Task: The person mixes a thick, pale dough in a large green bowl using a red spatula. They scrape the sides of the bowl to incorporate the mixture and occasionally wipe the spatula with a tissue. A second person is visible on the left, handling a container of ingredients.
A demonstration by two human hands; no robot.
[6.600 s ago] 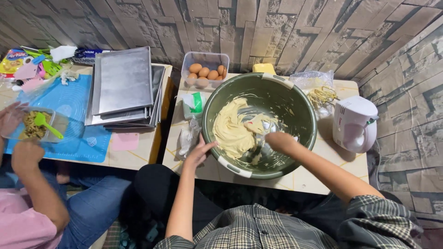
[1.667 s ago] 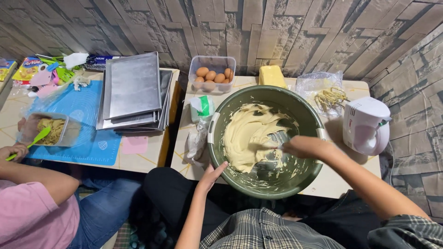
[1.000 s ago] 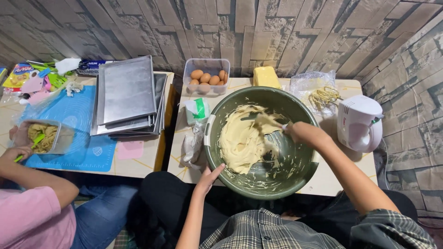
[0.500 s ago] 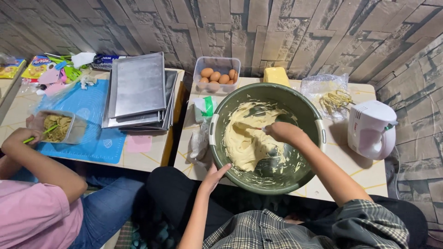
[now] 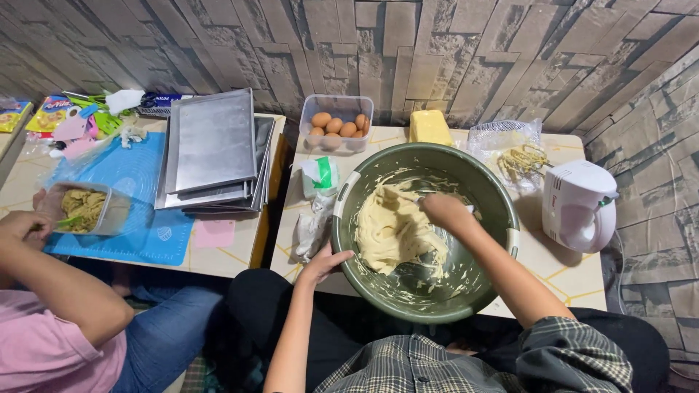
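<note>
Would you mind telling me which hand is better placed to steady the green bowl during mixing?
Left. The left hand rests on the green bowl rim, while the right hand is inside, over the batter.

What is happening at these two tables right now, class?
A person's right hand works inside a big green bowl, stirring pale dough with a utensil that is mostly hidden. The left hand steadies the bowl's rim. Eggs in a clear tub, a yellow block and a white hand mixer sit around it. Alongside, another person's hand is at a small container on a blue mat.
</note>
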